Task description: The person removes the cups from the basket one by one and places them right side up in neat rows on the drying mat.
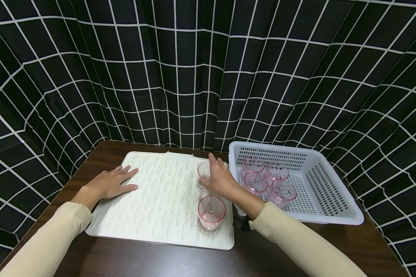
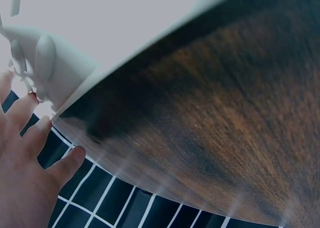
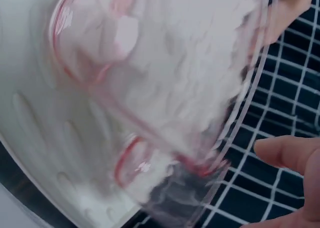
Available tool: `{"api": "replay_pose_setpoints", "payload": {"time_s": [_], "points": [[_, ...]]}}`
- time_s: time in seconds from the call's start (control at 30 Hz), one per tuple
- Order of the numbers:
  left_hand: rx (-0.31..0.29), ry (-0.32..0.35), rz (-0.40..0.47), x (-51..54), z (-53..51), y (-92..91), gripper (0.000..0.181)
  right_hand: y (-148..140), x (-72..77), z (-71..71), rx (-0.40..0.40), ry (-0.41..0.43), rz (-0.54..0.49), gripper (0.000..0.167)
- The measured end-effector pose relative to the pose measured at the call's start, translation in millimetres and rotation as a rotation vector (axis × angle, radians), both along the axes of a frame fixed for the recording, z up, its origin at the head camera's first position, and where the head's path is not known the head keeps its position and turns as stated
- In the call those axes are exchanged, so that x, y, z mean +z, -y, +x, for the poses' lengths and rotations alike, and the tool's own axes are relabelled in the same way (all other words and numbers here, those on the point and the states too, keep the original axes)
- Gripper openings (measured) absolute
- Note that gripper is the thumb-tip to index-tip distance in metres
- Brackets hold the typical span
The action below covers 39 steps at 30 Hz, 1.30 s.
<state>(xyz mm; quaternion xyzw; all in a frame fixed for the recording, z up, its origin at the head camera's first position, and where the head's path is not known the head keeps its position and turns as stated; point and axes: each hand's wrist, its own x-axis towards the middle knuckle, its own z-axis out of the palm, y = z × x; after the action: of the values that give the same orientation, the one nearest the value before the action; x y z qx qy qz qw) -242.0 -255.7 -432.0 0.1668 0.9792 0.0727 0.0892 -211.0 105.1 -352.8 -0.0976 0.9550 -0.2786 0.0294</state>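
My left hand [image 1: 109,185] lies with spread fingers on the left part of a white ridged mat [image 1: 152,234]; its fingers also show in the left wrist view [image 2: 30,153]. At the mat's back right, my right hand [image 1: 222,179] is beside a clear pink-rimmed glass [image 1: 203,169], partly covering it in the head view. In the right wrist view the thumb and finger of that hand [image 3: 287,180] are spread apart beside glassware [image 3: 175,188]; whether they touch it I cannot tell. Another upright pink-rimmed glass [image 1: 211,215] stands nearer the mat's front edge.
Right of the mat, a pale perforated basket [image 1: 332,217] holds several pink glasses [image 1: 254,184] in its left part. My right forearm crosses its front left corner. The dark wood table [image 1: 124,257] shows around the mat, with a black gridded curtain [image 1: 180,77] behind.
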Motion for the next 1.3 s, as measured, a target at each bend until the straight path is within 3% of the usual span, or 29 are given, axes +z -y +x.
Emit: {"api": "replay_pose_setpoints", "payload": {"time_s": [0.1,0.23,0.37,0.5,0.63,0.9,1.0,1.3], "points": [[0.002,0.003,0.001,0.4,0.2,-0.1,0.083,-1.8,11.1,9.5,0.034,-0.024,-0.045,0.087],[-0.002,0.002,0.003,1.2,0.7,-0.5,0.083,-14.0,29.0,17.9,0.174,-0.082,-0.123,0.088],[-0.004,0.000,0.006,2.3,1.4,-0.9,0.081,-41.4,40.7,14.5,0.329,-0.101,-0.224,0.088],[-0.005,-0.002,0.007,2.0,1.8,-0.6,0.081,-79.2,45.7,6.5,0.408,-0.037,-0.329,0.090],[-0.007,-0.005,0.006,1.1,1.5,0.1,0.081,-124.6,47.3,-1.5,0.409,0.004,-0.345,0.090],[-0.004,0.003,0.009,0.8,0.0,0.2,0.081,-205.4,41.6,-5.8,0.299,0.002,-0.182,0.074],[-0.002,0.010,0.011,1.9,0.2,-0.4,0.081,-224.4,38.3,-3.4,0.264,0.022,-0.138,0.069],[0.003,0.020,0.014,2.0,-0.2,-0.3,0.081,-257.2,25.8,-2.2,0.280,0.101,-0.049,0.071]]}}
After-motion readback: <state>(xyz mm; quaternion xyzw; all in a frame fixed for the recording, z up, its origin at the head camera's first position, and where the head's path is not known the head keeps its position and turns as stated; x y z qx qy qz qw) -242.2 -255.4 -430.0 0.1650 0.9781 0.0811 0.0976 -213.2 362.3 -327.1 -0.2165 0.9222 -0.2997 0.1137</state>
